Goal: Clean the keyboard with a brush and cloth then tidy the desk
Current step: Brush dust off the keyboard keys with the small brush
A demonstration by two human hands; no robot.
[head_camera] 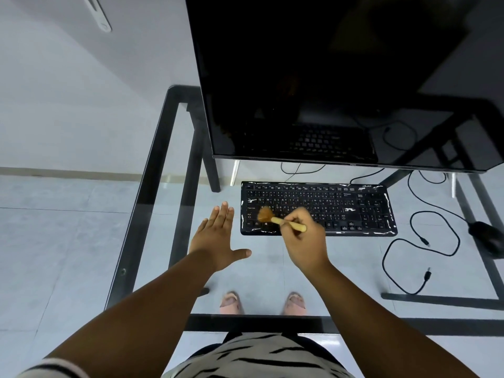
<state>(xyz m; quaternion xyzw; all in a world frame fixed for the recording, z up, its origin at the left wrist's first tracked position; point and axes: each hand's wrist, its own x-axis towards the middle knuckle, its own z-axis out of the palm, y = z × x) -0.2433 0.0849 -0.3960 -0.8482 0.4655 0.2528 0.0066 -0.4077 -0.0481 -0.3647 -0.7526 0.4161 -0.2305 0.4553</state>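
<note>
With the brush (283,221) held in the right grip (305,236) and the left grip (218,236) flat, open, the keyboard (354,208) is best swept lightly toward the tabletop's (152,186) front edge.

one head-worn wide view looks forward and steeply down from above the glass surface (152,170), close over both forearms, facing the keyboard (354,208) and the dark monitor (341,77) behind it.

A black keyboard (327,208) lies flat on the glass desk (152,165). A wooden-handled brush (281,220) tilts above it, brown bristles blurred over its left keys.
</note>
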